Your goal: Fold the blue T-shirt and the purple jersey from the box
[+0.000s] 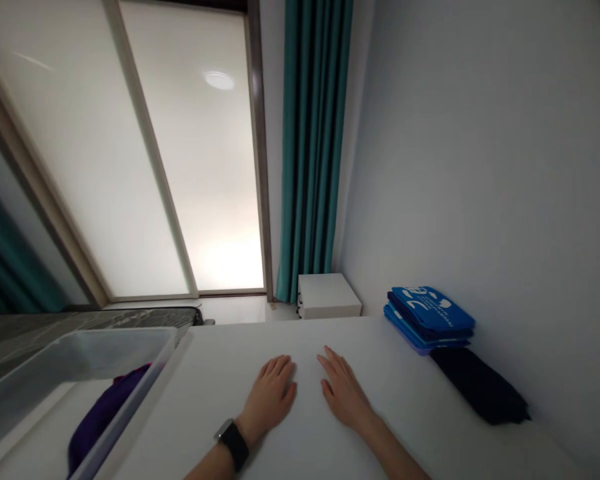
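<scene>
Both hands rest palm down on a white tabletop (310, 433), apart from each other. My left hand (269, 392) lies flat with its thumb a little out, and a dark-banded watch (233, 443) is on that wrist. My right hand (344, 390) has its fingers stretched and slightly spread. Neither one holds anything. To the right, by the wall, sits a stack of folded blue bags or cloths (430, 317) with white print on top. Against its near side lies a folded dark cloth (483, 385).
A translucent plastic bin (167, 337) with purple fabric (107, 407) inside stands left of the table. Beyond the table's far edge are a small white cabinet (329, 293), a teal curtain (313, 153) and frosted sliding doors (205, 167). A wall (470, 153) bounds the right side.
</scene>
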Demonstrator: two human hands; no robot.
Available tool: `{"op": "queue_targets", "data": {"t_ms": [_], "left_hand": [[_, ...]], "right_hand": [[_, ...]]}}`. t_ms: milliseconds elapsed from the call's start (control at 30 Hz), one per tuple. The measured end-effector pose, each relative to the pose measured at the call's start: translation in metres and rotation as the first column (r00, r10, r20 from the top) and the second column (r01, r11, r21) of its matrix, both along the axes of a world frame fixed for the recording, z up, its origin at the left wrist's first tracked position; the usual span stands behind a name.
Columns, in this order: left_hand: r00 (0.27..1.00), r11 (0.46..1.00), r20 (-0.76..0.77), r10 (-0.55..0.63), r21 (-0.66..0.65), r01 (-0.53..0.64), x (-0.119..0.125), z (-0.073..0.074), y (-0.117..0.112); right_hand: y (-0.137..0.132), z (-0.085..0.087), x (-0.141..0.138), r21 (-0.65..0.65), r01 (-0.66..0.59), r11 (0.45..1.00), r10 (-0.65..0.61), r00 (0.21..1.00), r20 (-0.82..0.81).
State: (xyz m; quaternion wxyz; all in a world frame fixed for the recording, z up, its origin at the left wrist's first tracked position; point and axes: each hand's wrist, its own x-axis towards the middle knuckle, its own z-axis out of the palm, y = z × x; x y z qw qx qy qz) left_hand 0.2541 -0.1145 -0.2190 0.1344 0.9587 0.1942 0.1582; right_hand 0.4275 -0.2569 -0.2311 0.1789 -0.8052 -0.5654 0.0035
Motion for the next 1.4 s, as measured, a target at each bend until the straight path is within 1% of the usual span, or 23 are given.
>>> {"op": "queue_targets", "data": {"t_ms": [100, 167, 267, 400, 500, 600, 733, 900, 1067, 1233, 1333, 1400], "left_hand": [[0.998, 0.998, 0.030, 0.058, -0.001, -0.058, -0.030, 0.001, 0.008], [0.996, 0.997, 0.047, 0.071, 0.000, -0.071, -0.044, 0.000, 0.011], [0.995, 0.998, 0.077, 0.056, -0.004, -0.056, -0.053, 0.000, 0.013], [0.993, 0.997, 0.104, 0.050, -0.055, -0.045, -0.053, 0.001, 0.014], [0.994, 0.996, 0.105, 0.024, -0.093, -0.014, -0.054, 0.002, 0.014], [0.996, 0.995, 0.088, -0.014, -0.094, 0.022, -0.058, 0.004, 0.013], [0.998, 0.996, 0.037, -0.040, -0.075, 0.043, -0.062, 0.009, 0.008], [1.000, 0.998, -0.015, -0.022, -0.066, 0.021, -0.063, 0.017, 0.006], [1.000, 0.998, 0.011, -0.020, -0.065, 0.021, -0.068, 0.016, 0.011], [1.000, 1.000, -0.021, 0.001, -0.027, -0.001, -0.076, 0.021, 0.012], [0.999, 1.000, -0.040, 0.008, -0.022, -0.009, -0.085, 0.026, 0.009], [0.998, 1.000, -0.055, 0.007, -0.027, -0.008, -0.096, 0.030, 0.006]], "right_hand": [[0.026, 0.000, -0.030, -0.045, 0.011, 0.999, -0.012, 1.000, -0.012], [0.041, -0.001, -0.049, -0.052, 0.036, 0.998, -0.037, 0.999, -0.016], [0.051, -0.005, -0.074, -0.028, 0.043, 0.999, -0.044, 0.999, -0.023], [0.047, -0.006, -0.090, 0.006, 0.000, 1.000, 0.000, 1.000, -0.027], [0.041, -0.004, -0.089, 0.010, -0.031, 0.999, 0.032, 0.999, -0.024], [0.038, -0.005, -0.084, 0.019, -0.073, 0.997, 0.073, 0.997, -0.019], [0.037, -0.013, -0.075, 0.045, -0.136, 0.990, 0.137, 0.990, -0.027], [0.040, -0.025, -0.069, 0.079, -0.172, 0.982, 0.174, 0.985, -0.010], [0.044, -0.041, -0.062, 0.125, -0.191, 0.974, 0.188, 0.981, 0.036], [0.046, -0.063, -0.058, 0.177, -0.274, 0.945, 0.256, 0.960, 0.116], [0.049, -0.072, -0.062, 0.193, -0.328, 0.925, 0.296, 0.939, 0.177], [0.053, -0.076, -0.068, 0.217, -0.356, 0.909, 0.310, 0.926, 0.217]]}}
